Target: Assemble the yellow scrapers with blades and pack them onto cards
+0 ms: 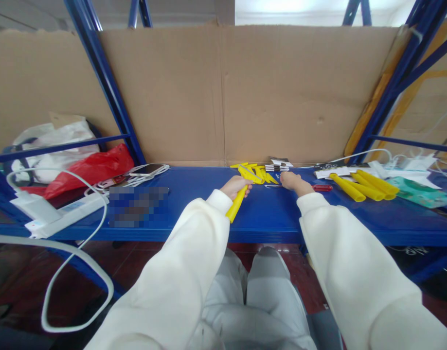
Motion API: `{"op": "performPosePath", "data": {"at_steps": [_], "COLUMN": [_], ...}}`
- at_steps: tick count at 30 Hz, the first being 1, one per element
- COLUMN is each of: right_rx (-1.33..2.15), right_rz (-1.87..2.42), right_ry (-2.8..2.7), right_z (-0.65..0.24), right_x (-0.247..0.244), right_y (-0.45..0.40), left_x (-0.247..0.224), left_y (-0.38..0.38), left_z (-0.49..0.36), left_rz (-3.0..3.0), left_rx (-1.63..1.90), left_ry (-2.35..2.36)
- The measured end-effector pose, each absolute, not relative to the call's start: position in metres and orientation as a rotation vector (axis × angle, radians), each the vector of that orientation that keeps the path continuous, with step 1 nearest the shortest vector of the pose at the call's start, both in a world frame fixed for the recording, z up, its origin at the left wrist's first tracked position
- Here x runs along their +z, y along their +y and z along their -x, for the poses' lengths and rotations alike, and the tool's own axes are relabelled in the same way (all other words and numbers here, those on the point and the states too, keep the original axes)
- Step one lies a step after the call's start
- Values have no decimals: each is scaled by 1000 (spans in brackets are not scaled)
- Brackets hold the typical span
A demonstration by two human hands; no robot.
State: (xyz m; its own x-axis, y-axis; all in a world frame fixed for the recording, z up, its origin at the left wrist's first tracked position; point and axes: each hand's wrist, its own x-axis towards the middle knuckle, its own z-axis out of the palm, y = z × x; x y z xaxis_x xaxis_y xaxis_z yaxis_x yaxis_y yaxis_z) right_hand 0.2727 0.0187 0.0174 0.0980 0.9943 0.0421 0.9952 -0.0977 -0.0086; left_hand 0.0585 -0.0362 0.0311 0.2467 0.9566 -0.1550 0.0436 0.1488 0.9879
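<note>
Near the middle of the blue table [194,182], my left hand [238,187] is closed around a yellow tube [236,206], whose lower end points toward the front edge. Several small yellow pieces [259,173] lie just beyond it. My right hand [289,181] is closed at the back of the table, beside a small stack of black and white items [277,164]; whatever its fingers hold is too small to make out. A red-handled tool [322,187] lies by my right wrist. Farther right rest several larger yellow tubes [369,185].
On the left are a white power strip [80,206] with a looping cable, a phone [149,169] and a red bag [92,167]. A black and white box [331,170] and a green packet [420,192] lie on the right. Cardboard [223,97] stands behind the table.
</note>
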Motion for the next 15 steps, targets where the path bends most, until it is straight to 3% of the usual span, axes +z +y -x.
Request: {"op": "performPosePath", "data": {"at_steps": [15], "right_rx": [-63], "right_rz": [2238], "right_ry": [-2127], "right_z": [-272], "right_x": [17], "right_y": [23], "left_x": [29], "left_y": [-33], "left_z": [-58], "left_rz": [-1230], "left_rx": [909], "left_ry": [1111]}}
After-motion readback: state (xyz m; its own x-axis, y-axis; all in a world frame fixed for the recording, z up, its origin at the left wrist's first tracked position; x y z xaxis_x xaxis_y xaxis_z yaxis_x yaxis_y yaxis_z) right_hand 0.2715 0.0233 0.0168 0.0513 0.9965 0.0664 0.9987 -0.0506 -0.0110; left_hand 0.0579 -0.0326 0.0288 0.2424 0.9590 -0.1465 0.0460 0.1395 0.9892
